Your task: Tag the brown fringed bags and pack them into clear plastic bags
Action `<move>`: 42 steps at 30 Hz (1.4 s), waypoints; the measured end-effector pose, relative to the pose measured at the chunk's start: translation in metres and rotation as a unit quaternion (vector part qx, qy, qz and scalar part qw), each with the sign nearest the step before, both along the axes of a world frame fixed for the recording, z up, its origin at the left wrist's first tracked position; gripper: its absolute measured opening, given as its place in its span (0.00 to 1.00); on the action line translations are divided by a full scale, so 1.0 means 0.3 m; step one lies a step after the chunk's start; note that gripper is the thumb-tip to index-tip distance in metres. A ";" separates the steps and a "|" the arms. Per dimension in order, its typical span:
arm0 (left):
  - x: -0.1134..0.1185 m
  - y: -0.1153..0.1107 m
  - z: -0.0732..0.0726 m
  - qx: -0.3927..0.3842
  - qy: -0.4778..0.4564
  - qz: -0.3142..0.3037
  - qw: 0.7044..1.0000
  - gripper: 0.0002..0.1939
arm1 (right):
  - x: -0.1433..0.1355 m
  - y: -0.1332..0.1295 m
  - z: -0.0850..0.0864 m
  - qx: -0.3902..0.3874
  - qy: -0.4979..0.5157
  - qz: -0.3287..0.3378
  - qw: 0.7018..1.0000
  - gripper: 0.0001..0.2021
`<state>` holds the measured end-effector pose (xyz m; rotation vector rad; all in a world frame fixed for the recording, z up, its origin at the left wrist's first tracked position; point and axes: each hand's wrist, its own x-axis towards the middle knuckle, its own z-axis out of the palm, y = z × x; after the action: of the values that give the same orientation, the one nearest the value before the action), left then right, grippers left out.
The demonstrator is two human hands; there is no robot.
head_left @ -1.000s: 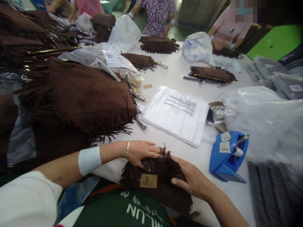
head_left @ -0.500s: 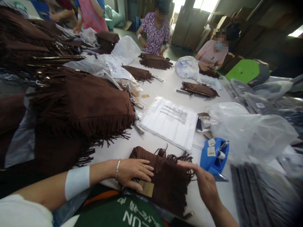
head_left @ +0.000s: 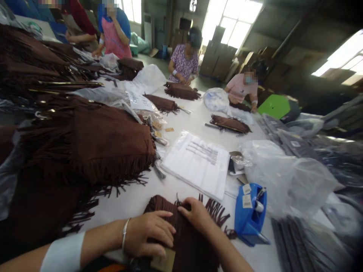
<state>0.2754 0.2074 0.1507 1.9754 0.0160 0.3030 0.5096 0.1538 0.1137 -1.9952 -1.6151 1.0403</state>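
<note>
Close in front of me lies a dark brown fringed suede bag [head_left: 195, 245], with cord wrapped around its left end and fringe spread along its far right side. My left hand [head_left: 151, 234] rests on the bag's left part, fingers laid out over the wrapped cord, a bracelet at the wrist. A tan paper tag [head_left: 163, 260] pokes out below that thumb. At the bag's far edge, my right hand [head_left: 195, 213] pinches a thin dark cord [head_left: 178, 202] between thumb and forefinger.
Brown fringed bags [head_left: 110, 139] are heaped on the left. Ahead lies a stack of white plastic bags [head_left: 195, 162]. To the right are a blue tape dispenser [head_left: 249, 215], clear plastic [head_left: 286, 166] and grey folded packs [head_left: 292, 241]. Several people work across the table.
My right hand has moved left from the fringe to the cord at the bag's far edge and closed on it. My left hand stays on the bag. The view has tilted up.
</note>
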 end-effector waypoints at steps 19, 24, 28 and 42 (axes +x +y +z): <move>0.232 0.136 -0.167 0.102 0.231 0.120 0.960 0.22 | 0.008 -0.413 0.069 0.181 0.194 -0.038 0.964 0.08; 0.352 0.132 -0.173 0.085 0.258 0.075 0.959 0.20 | 0.189 -0.592 -0.020 0.109 0.329 -0.478 0.807 0.21; 0.391 0.087 -0.146 0.065 0.239 0.030 0.968 0.22 | 0.258 -0.689 -0.048 -0.099 0.404 -0.467 0.780 0.32; 0.358 0.064 -0.130 0.000 0.250 0.112 0.962 0.22 | 0.163 -0.375 -0.064 0.165 0.476 -0.384 0.774 0.26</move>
<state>0.3828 0.2265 0.1119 2.0059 0.5668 -0.0600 0.5585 0.0412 0.0944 -1.2637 -0.3243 1.0279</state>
